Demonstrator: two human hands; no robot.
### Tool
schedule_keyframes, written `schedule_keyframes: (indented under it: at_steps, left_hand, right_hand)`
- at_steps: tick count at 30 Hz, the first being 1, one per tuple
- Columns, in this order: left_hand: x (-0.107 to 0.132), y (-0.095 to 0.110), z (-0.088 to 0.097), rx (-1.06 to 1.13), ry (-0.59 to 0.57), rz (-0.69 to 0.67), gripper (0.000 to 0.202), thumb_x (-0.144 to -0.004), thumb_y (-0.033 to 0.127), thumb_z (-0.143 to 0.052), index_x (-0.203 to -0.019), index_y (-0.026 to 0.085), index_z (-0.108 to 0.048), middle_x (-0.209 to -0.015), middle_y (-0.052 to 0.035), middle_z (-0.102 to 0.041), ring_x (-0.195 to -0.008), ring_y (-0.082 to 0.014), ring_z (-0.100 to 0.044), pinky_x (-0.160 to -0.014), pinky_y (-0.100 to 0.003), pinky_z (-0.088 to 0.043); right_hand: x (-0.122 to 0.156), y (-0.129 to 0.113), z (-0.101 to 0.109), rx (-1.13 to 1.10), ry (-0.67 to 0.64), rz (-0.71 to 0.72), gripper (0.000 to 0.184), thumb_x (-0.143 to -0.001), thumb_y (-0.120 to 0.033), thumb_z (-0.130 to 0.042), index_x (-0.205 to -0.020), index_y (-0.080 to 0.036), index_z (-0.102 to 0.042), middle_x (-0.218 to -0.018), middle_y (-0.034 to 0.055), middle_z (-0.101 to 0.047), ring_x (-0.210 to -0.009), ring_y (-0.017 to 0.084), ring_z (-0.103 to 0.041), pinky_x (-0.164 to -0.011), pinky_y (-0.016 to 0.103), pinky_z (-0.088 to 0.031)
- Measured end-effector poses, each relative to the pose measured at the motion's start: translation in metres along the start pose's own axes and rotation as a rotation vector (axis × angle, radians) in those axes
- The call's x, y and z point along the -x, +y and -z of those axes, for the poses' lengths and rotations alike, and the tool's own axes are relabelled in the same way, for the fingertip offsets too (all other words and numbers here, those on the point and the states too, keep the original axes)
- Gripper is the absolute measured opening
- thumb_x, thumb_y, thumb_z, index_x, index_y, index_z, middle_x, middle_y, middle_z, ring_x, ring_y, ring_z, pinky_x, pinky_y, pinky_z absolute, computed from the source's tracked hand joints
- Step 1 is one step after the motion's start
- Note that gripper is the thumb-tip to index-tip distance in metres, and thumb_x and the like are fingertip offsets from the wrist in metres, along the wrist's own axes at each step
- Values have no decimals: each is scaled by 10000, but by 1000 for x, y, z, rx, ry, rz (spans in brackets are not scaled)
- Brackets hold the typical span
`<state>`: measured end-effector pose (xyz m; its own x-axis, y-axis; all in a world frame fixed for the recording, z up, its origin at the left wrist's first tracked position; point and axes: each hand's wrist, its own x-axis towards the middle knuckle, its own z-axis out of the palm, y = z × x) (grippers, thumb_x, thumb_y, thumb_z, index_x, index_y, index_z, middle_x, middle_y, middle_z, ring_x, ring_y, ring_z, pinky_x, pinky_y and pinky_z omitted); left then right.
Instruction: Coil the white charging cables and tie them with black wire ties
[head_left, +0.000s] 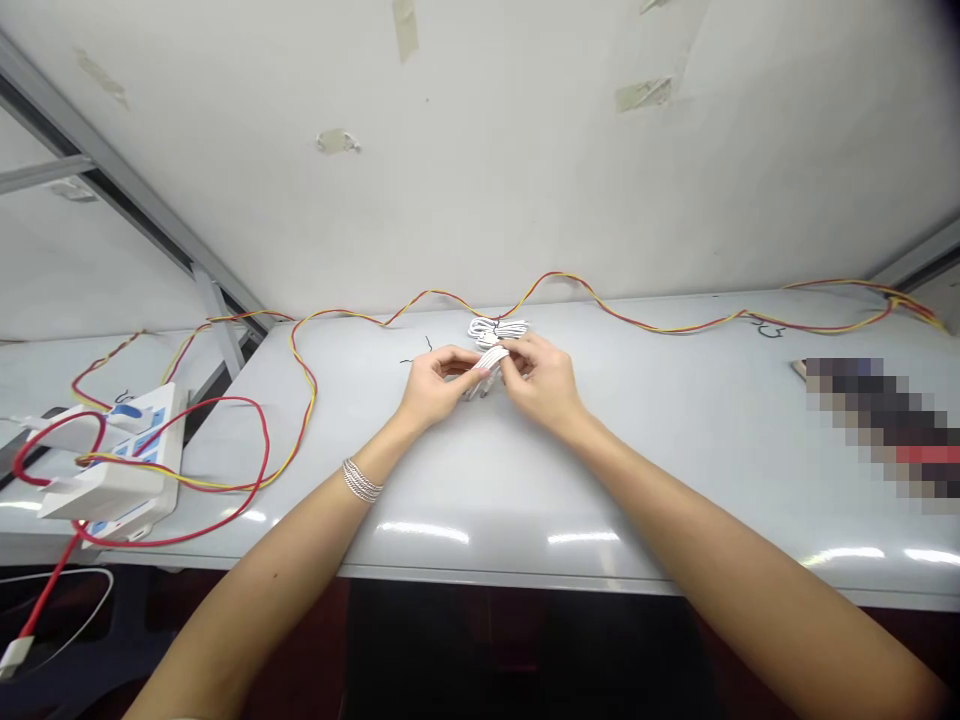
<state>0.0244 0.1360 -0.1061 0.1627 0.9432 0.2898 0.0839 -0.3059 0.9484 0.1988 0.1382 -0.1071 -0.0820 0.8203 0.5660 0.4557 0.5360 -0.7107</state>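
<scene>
**What's at the far left?**
A white power strip [112, 470] lies on a separate tabletop, close to its front edge. A red cable [45, 590] drops past that edge and ends in a white plug [11, 660].

**And that coloured line?**
A twisted red-and-yellow wire [304, 385] loops from the strip along the back of the white table [480, 510], just beside the wall, and on toward the right end.

**What are the hands doing?**
The left hand [435, 385], with a silver bangle [361, 481] on its wrist, is curled almost shut and pinches a bundled white cable [484, 372]. The right hand [541, 382] is curled the same way, gripping that bundle from the other side.

**How much room do they have?**
They sit well back from the table's front edge [480, 572]. A 2nd coiled white cable [496, 330] lies just behind the bundle, and the wire runs beyond it.

**Anything at the far right?**
A pixelated object [885, 430] lies near the table's right end, well apart from the hands, too blurred to identify.
</scene>
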Motion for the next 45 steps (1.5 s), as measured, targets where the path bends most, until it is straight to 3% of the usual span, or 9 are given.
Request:
schedule_keyframes:
  at_steps: [9,15,20,24,28,35,39,42,45]
  left_hand:
    - [1,1,-1,98,-135,118,339,-712,339,-830,-871,152,-598,-834,-47,-706,-739,-137,-657,-748,-307,-532]
    - [-1,2,3,95,-243,244,284,-652,343,-861,-768,129,-715,-732,-44,-700,-663,-137,-616,-688,-309,-501]
    - [-1,5,4,125,-206,267,282,-529,276,-918,-727,140,-772,-802,-78,-747,-712,-159,-645,-692,-313,-505]
    - [2,6,3,92,-140,312,311,-527,303,-915,-759,142,-784,-687,-48,-720,-574,-121,-578,-560,-274,-455]
    - [3,6,2,101,-98,315,351,-542,347,-914,-785,131,-783,-739,-73,-747,-625,-151,-630,-602,-285,-496]
    - [3,1,6,156,-140,290,329,-660,364,-871,-867,123,-783,-836,-87,-769,-759,-192,-699,-743,-325,-553]
    - [3,1,6,219,-157,311,343,-648,353,-880,-875,122,-771,-892,-101,-773,-773,-206,-719,-798,-384,-590]
    - [2,2,5,224,-128,310,363,-638,353,-886,-864,104,-749,-838,-101,-767,-719,-199,-714,-759,-387,-601]
    - [1,3,4,239,-99,315,471,-614,336,-900,-997,127,-723,-838,-89,-771,-716,-202,-720,-721,-375,-601]
  right_hand:
    - [1,1,-1,-42,-21,-55,302,-820,-172,-536,-1009,-176,-771,-823,50,-638,-646,135,-574,-654,301,-496]
    - [0,2,-2,-127,-30,-129,305,-819,-177,-539,-1018,-191,-770,-838,39,-637,-654,132,-578,-666,308,-525]
    - [0,-1,-3,-203,-42,-225,290,-809,-168,-546,-992,-188,-771,-855,37,-644,-644,132,-592,-662,313,-539]
    - [-2,-4,-1,-186,-49,-244,283,-800,-167,-559,-976,-173,-780,-849,44,-659,-633,134,-591,-665,314,-531]
    - [-4,-2,0,-190,-48,-267,262,-774,-188,-584,-942,-182,-786,-837,37,-682,-640,138,-621,-658,300,-531]
    - [-6,-8,-2,-612,-67,-520,221,-730,-237,-666,-913,-130,-728,-707,40,-703,-632,179,-683,-658,333,-601]
    - [-5,-7,-3,-632,-63,-481,225,-724,-216,-659,-920,-127,-724,-687,26,-693,-634,172,-684,-673,337,-619]
    - [-4,-3,-5,-542,-46,-418,264,-723,-199,-650,-963,-132,-736,-799,46,-725,-668,174,-701,-655,330,-626]
    - [-4,-4,-5,-543,-39,-448,236,-730,-195,-670,-947,-137,-741,-829,49,-730,-656,166,-701,-622,310,-626]
